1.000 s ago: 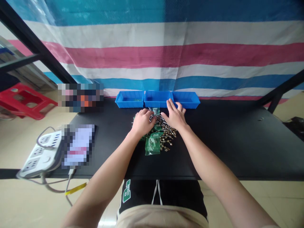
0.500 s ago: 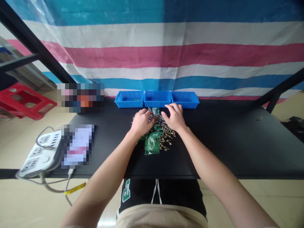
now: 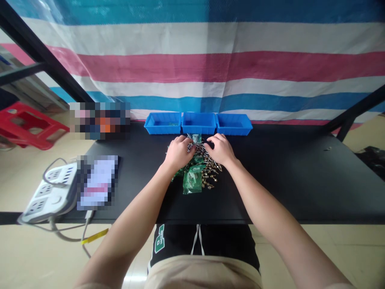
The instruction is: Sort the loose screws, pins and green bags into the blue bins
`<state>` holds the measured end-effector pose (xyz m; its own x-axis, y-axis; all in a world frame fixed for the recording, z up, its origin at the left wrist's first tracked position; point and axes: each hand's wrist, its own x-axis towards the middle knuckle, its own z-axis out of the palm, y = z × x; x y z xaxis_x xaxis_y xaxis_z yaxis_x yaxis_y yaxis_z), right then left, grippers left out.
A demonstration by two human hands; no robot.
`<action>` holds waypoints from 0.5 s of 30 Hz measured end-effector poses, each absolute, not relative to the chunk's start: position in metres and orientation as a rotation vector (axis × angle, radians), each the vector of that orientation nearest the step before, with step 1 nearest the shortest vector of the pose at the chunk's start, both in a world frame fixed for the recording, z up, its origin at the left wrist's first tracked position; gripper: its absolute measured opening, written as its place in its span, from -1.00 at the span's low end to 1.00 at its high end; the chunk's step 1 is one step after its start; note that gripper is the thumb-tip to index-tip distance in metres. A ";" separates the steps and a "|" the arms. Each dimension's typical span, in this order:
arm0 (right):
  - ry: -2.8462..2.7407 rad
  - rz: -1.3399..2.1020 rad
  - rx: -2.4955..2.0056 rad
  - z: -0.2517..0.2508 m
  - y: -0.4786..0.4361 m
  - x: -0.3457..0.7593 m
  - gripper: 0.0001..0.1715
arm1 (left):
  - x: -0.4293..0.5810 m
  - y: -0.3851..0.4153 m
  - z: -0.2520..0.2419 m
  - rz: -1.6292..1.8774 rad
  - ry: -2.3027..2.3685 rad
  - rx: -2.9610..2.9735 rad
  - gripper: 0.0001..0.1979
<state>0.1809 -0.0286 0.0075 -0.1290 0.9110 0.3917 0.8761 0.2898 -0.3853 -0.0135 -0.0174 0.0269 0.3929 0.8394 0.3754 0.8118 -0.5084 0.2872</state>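
Our left fingers (image 3: 185, 144) curl down onto the heap of metal screws (image 3: 208, 158) and our right fingers (image 3: 213, 140) arch over its far edge, though we cannot tell whether either holds a screw. Green plastic bags (image 3: 192, 180) lie just below the fingers, and three blue plastic trays (image 3: 198, 128) sit in a row just beyond them on the black table (image 3: 270, 180), within easy reach.

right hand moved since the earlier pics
Yes, the right hand has drawn back from the blue plastic bins and now curls beside the nails.
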 end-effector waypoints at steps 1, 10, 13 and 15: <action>-2.012 0.093 -1.601 0.008 -0.029 0.181 -0.67 | -0.014 -0.017 0.027 0.747 1.526 2.573 -0.74; -2.038 0.119 -1.636 0.007 -0.029 0.181 -0.71 | -0.013 -0.017 0.027 0.742 1.518 2.569 -0.74; -2.064 0.117 -1.649 0.006 -0.030 0.181 -0.69 | -0.014 -0.017 0.027 0.729 1.523 2.570 -0.74; -2.097 0.116 -1.650 0.005 -0.030 0.181 -0.69 | -0.014 -0.017 0.026 0.725 1.522 2.570 -0.75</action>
<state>0.1807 -0.0299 0.0053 -0.1694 0.9371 0.3053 0.8978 0.2745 -0.3444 -0.0136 -0.0166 0.0263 0.3986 0.8433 0.3605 0.8113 -0.5076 0.2902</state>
